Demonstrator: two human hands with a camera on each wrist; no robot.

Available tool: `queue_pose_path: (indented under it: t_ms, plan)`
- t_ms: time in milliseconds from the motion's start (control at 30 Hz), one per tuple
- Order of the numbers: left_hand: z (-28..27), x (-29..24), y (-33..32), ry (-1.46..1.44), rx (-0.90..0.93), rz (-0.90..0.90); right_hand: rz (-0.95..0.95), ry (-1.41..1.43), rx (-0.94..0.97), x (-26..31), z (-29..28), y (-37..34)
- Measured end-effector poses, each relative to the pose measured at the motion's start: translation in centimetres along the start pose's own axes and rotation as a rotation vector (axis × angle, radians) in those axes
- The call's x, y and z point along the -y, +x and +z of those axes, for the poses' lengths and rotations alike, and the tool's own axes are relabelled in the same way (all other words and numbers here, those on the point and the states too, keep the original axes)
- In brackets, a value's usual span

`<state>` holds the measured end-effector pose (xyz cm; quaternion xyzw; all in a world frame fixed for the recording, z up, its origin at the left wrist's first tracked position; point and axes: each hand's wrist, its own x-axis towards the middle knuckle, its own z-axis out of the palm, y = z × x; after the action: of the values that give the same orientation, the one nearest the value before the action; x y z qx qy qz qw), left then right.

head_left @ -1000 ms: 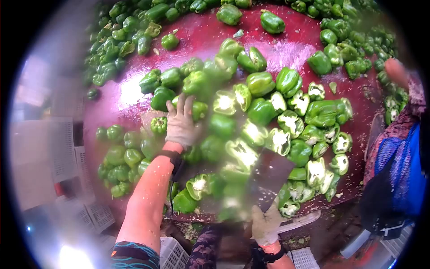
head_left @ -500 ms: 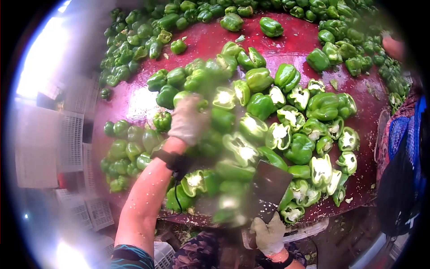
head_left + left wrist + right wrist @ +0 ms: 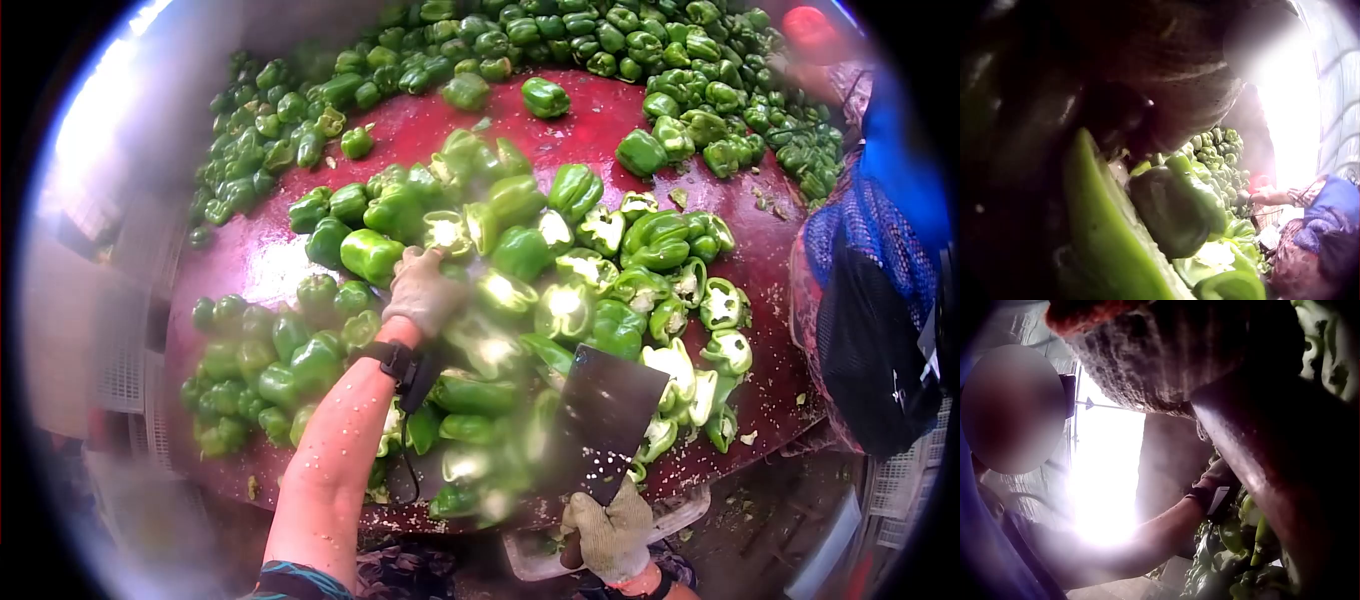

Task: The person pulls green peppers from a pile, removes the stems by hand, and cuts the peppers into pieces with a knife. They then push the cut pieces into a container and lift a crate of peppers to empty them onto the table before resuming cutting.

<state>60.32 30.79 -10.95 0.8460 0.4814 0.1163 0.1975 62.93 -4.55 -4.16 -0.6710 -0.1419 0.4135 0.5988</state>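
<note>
My gloved left hand [image 3: 425, 290] grips the right end of a whole green bell pepper [image 3: 370, 257], its fingertips curled at the pepper; the thumb is hidden. In the left wrist view the glove [image 3: 1191, 94] is a dark shape above a cut pepper piece [image 3: 1110, 231] and a darker pepper [image 3: 1172, 212]. At the near edge of the table my gloved right hand [image 3: 610, 530] holds a cleaver by its handle. The wide dark blade [image 3: 610, 410] points away from me, flecked with seeds, beside halved peppers [image 3: 675, 365] with pale cores.
A red table [image 3: 740, 300] carries whole peppers [image 3: 250, 370] on the left and a large heap [image 3: 600, 35] along the back. Another person in blue [image 3: 900, 200] is at the right edge. A pale plastic rim [image 3: 680, 515] shows below the right hand.
My left hand has moved right across the table, and the pepper at its fingers has come slightly nearer to me. The cleaver has stayed nearly in place. The head view has shifted.
</note>
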Motion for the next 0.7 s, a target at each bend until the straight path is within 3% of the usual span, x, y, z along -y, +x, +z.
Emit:
queue_pose_path:
  t_ms: [33,67,100,133,233,267,333,400,433,467,500,600,633,700]
  plan:
    - [0.7,1.2,-0.1,-0.085,-0.131,0.081,-0.016,-0.069,0.023,-0.2,-0.1,-0.1]
    - [-0.3,0.7,-0.6,-0.241,-0.147,0.085,-0.034,-0.105,0.004,0.4,0.2,0.2]
    - [-0.8,1.2,-0.6,-0.325,-0.199,0.104,-0.214,-0.278,-0.118,0.6,0.8,0.6]
    - [-1.3,1.8,-0.6,-0.408,-0.251,0.127,-0.140,-0.237,-0.066,-1.0,0.1,0.9]
    - [-6.8,0.7,-3.1,-0.858,-0.083,0.071,-0.084,-0.151,-0.043,-0.9,0.3,2.5]
    - [-9.1,0.1,-4.4,-0.814,-0.077,0.034,-0.119,-0.098,-0.043,-1.0,0.6,2.7]
    - [-11.9,1.4,-6.3,-0.709,-0.148,0.165,-0.194,0.010,-0.028,-1.9,1.1,3.4]
    - [-14.7,1.6,-9.7,-0.712,-0.199,0.177,-0.311,-0.097,0.082,-2.4,1.0,3.5]
    - [-16.1,2.5,-11.2,-0.525,-0.256,0.229,-0.374,-0.146,0.127,-2.7,0.7,3.4]
    - [-17.0,3.1,-12.9,-0.600,-0.268,0.146,-0.456,-0.173,0.139,-4.3,0.4,3.6]
    - [-17.7,3.6,-14.5,-0.677,-0.275,0.068,-0.540,-0.381,0.135,-3.8,-0.1,3.3]
    - [-19.2,4.3,-19.7,-0.847,-0.348,-0.006,-0.368,-0.433,0.243,-3.5,0.5,1.3]
    - [-19.5,5.2,-21.0,-0.937,-0.355,-0.020,-0.432,-0.571,0.245,-3.5,0.6,0.6]
    - [-20.8,4.6,-24.0,-1.044,-0.347,-0.043,-0.352,-0.584,0.330,-2.3,1.4,-1.7]
